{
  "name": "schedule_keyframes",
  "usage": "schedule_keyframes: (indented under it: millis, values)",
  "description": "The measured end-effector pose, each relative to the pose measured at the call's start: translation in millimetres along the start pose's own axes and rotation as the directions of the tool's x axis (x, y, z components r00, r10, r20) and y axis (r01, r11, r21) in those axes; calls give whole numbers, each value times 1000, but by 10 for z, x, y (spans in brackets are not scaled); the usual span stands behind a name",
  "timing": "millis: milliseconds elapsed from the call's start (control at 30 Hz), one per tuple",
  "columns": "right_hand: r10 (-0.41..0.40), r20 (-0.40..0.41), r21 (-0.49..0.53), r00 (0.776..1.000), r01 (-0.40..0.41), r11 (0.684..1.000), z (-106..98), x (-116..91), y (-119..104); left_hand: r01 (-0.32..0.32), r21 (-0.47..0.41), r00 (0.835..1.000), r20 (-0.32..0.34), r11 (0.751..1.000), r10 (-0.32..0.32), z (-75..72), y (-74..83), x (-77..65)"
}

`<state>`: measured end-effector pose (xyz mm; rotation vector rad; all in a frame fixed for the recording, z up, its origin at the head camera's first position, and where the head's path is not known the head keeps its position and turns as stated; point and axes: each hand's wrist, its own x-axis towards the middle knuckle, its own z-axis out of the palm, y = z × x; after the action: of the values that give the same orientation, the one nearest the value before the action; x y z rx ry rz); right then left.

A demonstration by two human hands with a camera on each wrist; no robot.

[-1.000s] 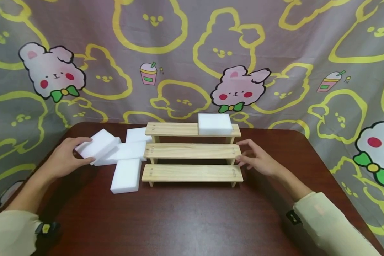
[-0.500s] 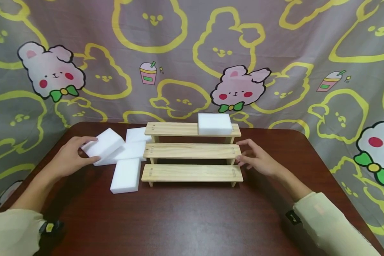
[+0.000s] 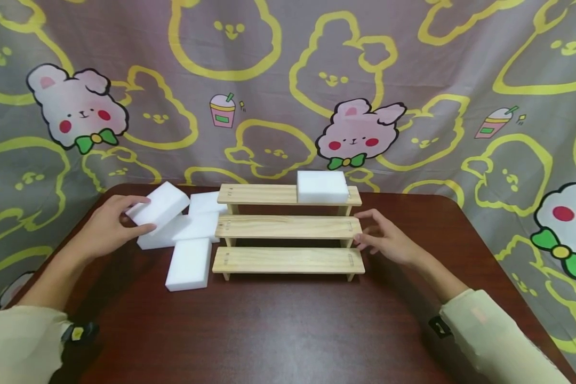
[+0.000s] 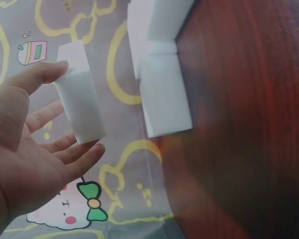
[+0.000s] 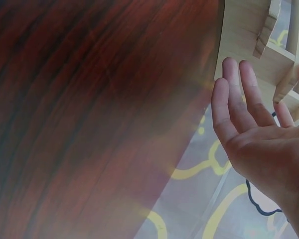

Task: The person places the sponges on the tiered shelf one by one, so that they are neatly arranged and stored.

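My left hand (image 3: 106, 225) pinches a white foam block (image 3: 159, 205) between thumb and fingers. That block is tilted and raised over other white blocks at the left of the stand. In the left wrist view, the thumb lies on one side of the held block (image 4: 82, 102) and fingers on the other. A three-tier wooden stand (image 3: 288, 227) stands mid-table. At the right end of its middle tier, my right hand (image 3: 386, 237) holds the board's end, thumb at the front corner and index finger at the back; its other fingers extend loosely in the right wrist view.
Several white foam blocks (image 3: 189, 264) lie on the dark red-brown table (image 3: 288, 325), left of the stand. One more white block (image 3: 321, 186) rests on the top tier, toward its right end. Behind the table hangs a patterned grey curtain (image 3: 269, 48).
My left hand has moved right and slightly up with its foam block, uncovering more of the blocks beneath. The right hand has stayed at the stand's middle tier.
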<state>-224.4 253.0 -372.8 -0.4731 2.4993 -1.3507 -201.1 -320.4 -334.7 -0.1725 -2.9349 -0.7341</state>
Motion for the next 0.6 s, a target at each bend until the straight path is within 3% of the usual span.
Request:
schedule_keyframes:
  millis: [600]
  values:
    - [-17,-6,4,1000,17,1000,1,-5,23,-42,-6,999,-14,999,42,-56,246,80]
